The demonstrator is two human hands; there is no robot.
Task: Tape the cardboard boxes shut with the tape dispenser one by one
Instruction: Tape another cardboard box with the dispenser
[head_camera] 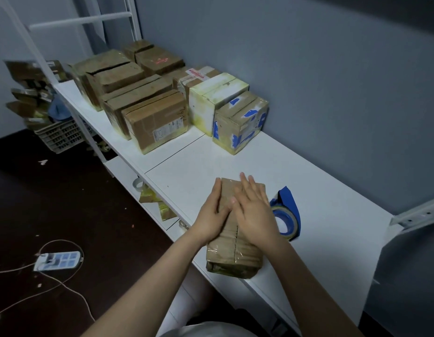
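Observation:
A small brown cardboard box (235,254) lies on the white table (320,190) near its front edge, with clear tape along its top seam. My left hand (212,212) lies flat on the box's left side, fingers straight. My right hand (253,210) presses flat on the top, fingers stretched toward the far end. The blue tape dispenser (287,215) with its tape roll rests on the table just right of the box, touched by neither hand.
Several cardboard boxes (157,120) stand in rows at the table's far left, one with blue tape patches (242,122). A grey wall runs along the back. A lower shelf holds a tape roll (137,184). On the dark floor lie a power strip (58,260) and a basket (62,137).

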